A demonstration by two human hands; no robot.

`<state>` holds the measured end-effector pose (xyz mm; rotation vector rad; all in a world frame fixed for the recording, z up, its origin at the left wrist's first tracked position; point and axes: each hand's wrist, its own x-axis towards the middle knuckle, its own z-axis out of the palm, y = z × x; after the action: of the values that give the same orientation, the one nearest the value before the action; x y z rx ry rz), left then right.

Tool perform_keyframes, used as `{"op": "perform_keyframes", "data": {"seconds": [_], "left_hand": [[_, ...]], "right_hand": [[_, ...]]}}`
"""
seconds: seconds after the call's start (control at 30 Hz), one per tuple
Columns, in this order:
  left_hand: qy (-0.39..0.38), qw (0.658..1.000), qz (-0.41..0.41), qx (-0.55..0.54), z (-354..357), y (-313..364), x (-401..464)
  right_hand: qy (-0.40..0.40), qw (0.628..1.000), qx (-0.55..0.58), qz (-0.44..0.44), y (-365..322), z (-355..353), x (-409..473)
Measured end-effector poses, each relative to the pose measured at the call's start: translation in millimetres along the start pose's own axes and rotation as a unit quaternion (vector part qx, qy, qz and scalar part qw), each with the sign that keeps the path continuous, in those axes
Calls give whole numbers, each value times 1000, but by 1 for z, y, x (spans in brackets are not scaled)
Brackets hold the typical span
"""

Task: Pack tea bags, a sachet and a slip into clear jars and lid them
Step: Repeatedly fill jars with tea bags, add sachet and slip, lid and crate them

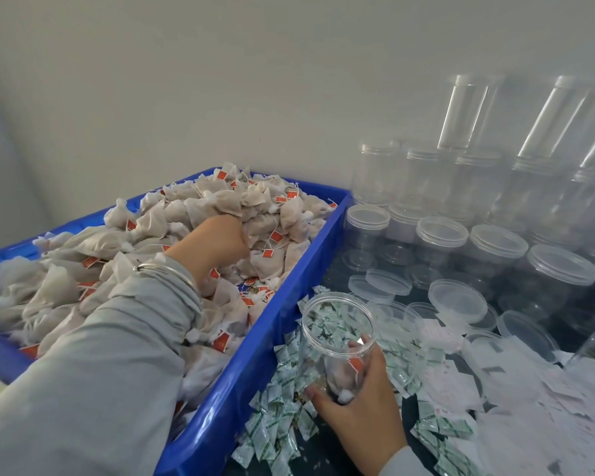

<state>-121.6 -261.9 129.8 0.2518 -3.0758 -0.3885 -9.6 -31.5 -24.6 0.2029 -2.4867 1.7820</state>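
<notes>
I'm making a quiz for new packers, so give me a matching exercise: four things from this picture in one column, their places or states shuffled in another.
Things:
1. Left hand
2. Right hand
3. White-and-green paper sachets
4. Loose clear plastic lids

Places or states:
A. Scattered beside the blue plastic crate
B. Flat on the table, before the empty jars
C. Grip round the open clear plastic jar
D. Buried in the white tea bags

Pairs: 1-D, 2-C, 3-A, 4-B

We see a blue plastic crate (255, 338) under our left hand (213, 238), its long wall running just left of our right hand (358, 403). A silver bangle (165, 269) sits just behind the left hand. Dark tabletop (327, 456) shows beside the right hand, and a pale wall (220, 80) rises beyond both.
</notes>
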Motion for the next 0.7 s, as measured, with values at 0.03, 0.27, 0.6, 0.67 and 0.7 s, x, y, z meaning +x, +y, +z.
{"op": "perform_keyframes", "data": {"seconds": [0.03, 0.27, 0.6, 0.67, 0.7], "left_hand": [[-38, 999, -15, 27, 0, -1, -1], [-208, 960, -7, 188, -3, 0, -23], [-203, 959, -13, 198, 8, 0, -15], [-182, 967, -8, 181, 9, -1, -14], [-162, 971, -1, 178, 8, -1, -12]], "right_hand": [[-2, 1000, -1, 0, 1, 0, 0], [0, 1000, -9, -3, -2, -1, -1], [5, 1000, -2, -9, -2, 0, 0], [7, 1000, -1, -7, -3, 0, 0], [7, 1000, -2, -10, -4, -1, -1]]}}
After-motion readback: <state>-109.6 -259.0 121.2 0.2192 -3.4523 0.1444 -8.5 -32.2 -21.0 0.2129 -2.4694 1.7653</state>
